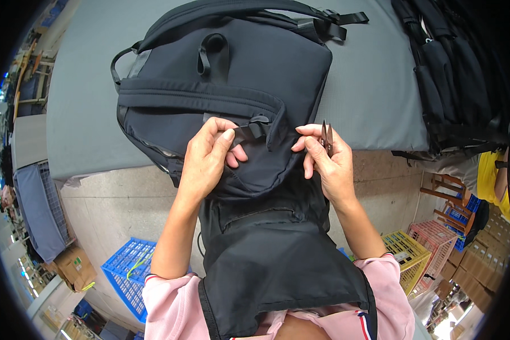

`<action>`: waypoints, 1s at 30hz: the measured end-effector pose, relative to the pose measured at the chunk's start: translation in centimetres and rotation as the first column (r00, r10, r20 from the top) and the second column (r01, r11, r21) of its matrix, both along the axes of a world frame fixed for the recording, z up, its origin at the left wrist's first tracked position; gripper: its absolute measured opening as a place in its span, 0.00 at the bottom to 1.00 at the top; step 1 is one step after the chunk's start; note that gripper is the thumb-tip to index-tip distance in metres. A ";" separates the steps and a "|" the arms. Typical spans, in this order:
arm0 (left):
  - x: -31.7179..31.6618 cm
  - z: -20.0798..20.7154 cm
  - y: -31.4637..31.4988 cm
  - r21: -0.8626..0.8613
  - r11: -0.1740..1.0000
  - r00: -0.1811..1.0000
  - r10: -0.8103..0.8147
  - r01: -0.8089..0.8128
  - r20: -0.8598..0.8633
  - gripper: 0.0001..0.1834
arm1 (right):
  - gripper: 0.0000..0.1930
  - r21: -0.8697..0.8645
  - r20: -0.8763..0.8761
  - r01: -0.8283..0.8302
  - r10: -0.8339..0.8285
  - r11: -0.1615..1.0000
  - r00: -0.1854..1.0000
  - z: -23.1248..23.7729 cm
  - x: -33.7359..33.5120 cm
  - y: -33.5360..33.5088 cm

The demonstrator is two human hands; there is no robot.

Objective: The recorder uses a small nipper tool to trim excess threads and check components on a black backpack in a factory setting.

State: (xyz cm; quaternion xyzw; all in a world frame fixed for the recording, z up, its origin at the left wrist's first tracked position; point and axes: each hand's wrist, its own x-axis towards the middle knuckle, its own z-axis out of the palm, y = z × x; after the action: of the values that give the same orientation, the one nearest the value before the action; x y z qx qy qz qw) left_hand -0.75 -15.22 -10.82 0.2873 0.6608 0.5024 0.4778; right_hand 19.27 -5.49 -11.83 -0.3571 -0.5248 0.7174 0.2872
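A dark navy backpack point(255, 62) lies on the grey-covered table with its shoulder straps facing up, its lower end hanging over the near edge. My left hand point(209, 153) pinches a short black webbing strap point(251, 131) near the end of a padded shoulder strap point(209, 97). A buckle sits on that webbing. In my right hand point(328, 156) is a small pair of thread snips point(327, 137), its dark blades pointing away from me. The right thumb and forefinger are close together beside the backpack's edge; whether a thread lies between them is too small to tell.
More black bags point(447, 79) are piled at the table's right end. Below the table point(368, 102) stand a blue plastic crate point(131, 277) at left, and yellow point(407, 255) and pink crates point(433, 243) at right. A person in yellow point(493, 181) is at the far right, near cardboard boxes point(484, 266).
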 end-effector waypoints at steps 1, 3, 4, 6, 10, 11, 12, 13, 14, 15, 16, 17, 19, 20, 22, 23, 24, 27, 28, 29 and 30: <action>0.0 -0.1 0.0 -0.002 1.000 1.000 -0.007 0.007 -0.015 0.09 | 0.11 -0.020 -0.015 0.015 -0.015 1.000 1.000 -0.2 0.1 -0.1; 0.1 0.0 0.2 -0.013 1.000 1.000 -0.006 0.005 -0.021 0.09 | 0.11 -0.047 -0.029 0.027 -0.029 0.999 0.999 -0.3 0.5 -0.2; 0.1 0.2 0.3 -0.022 1.000 1.000 -0.004 0.003 -0.028 0.09 | 0.11 -0.064 -0.031 0.037 -0.039 0.997 0.999 -0.2 0.6 -0.1; 0.0 0.1 0.3 -0.022 1.000 1.000 0.009 -0.009 -0.017 0.09 | 0.09 -0.076 -0.032 0.055 -0.057 0.996 0.998 -0.4 0.7 -0.3; 0.1 0.2 0.1 0.001 1.000 1.000 0.029 -0.029 0.006 0.09 | 0.08 -0.087 -0.050 0.060 -0.065 0.994 0.997 -0.5 0.5 -0.9; 0.1 0.3 0.1 0.016 0.999 0.999 0.032 -0.033 0.014 0.09 | 0.08 -0.094 -0.053 0.053 -0.058 0.994 0.997 -0.5 0.4 -1.1; 0.1 0.2 0.0 0.037 0.999 0.999 0.034 -0.036 0.033 0.10 | 0.08 -0.088 -0.031 0.040 -0.043 0.995 0.999 -0.4 0.4 -1.3; 0.1 0.3 0.0 0.033 0.999 0.999 0.042 -0.043 0.031 0.10 | 0.08 -0.081 -0.010 0.027 -0.028 0.996 1.000 -0.3 0.4 -1.4; 0.1 0.4 0.0 0.036 0.998 0.998 0.043 -0.045 0.044 0.10 | 0.08 -0.084 -0.012 0.019 -0.020 0.996 1.000 -0.3 0.3 -1.5; 0.0 0.6 0.0 0.040 0.998 0.998 0.042 -0.045 0.056 0.10 | 0.08 -0.080 -0.007 0.030 -0.031 0.996 1.000 -0.5 0.2 -1.4; -0.3 0.9 -0.2 0.018 1.000 0.997 0.017 -0.019 0.076 0.14 | 0.08 -0.076 -0.002 0.041 -0.041 0.996 0.999 -0.6 0.1 -1.4; -0.5 1.3 -0.4 0.017 1.000 0.997 0.024 -0.025 0.073 0.14 | 0.08 -0.077 -0.005 0.034 -0.035 0.996 0.999 -0.6 0.0 -1.4; -0.7 2.3 -1.1 -0.020 0.992 0.992 -0.122 0.122 0.033 0.18 | 0.08 -0.057 0.011 0.058 -0.057 0.997 0.998 -0.7 0.0 -1.5; -1.4 2.7 -1.8 -0.073 0.974 0.974 -0.218 0.213 -0.060 0.24 | 0.08 -0.058 0.010 0.054 -0.054 0.997 0.999 -0.7 0.0 -1.5; -1.9 3.5 -3.0 -0.064 0.947 0.944 -0.320 0.316 -0.083 0.27 | 0.08 -0.076 0.013 0.067 -0.066 0.995 0.998 -0.9 0.0 -1.6; -2.0 3.8 -3.3 -0.080 0.931 0.924 -0.364 0.357 -0.116 0.27 | 0.08 -0.076 0.015 0.065 -0.064 0.995 0.998 -0.9 -0.1 -1.6; -1.8 3.7 -3.3 -0.078 0.933 0.926 -0.360 0.353 -0.116 0.27 | 0.07 -0.082 0.004 0.073 -0.073 0.994 0.997 -0.9 -0.2 -1.6; -0.3 2.2 -3.0 -0.150 0.965 0.861 -0.261 0.217 -0.436 0.20 | 0.07 -0.077 -0.010 0.119 -0.121 0.990 0.993 -1.2 -0.6 -2.0; 0.3 1.5 -3.0 -0.055 0.990 0.911 -0.139 0.128 -0.387 0.18 | 0.06 -0.066 -0.015 0.162 -0.163 0.985 0.986 -1.2 -0.7 -2.0; 0.8 0.7 -2.9 0.036 0.999 0.946 -0.018 0.032 -0.324 0.16 | 0.06 -0.059 -0.013 0.159 -0.160 0.985 0.987 -1.3 -0.8 -2.0; 1.3 -0.2 -2.5 0.195 0.979 0.978 0.104 -0.067 -0.184 0.15 | 0.06 -0.048 -0.015 0.156 -0.157 0.987 0.988 -1.3 -0.8 -2.1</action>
State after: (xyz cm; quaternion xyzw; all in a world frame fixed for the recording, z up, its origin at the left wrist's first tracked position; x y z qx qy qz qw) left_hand 0.52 -17.74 -10.99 0.3496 0.6655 0.5524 0.3602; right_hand 18.52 -7.55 -13.14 -0.3969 -0.4757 0.7079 0.3392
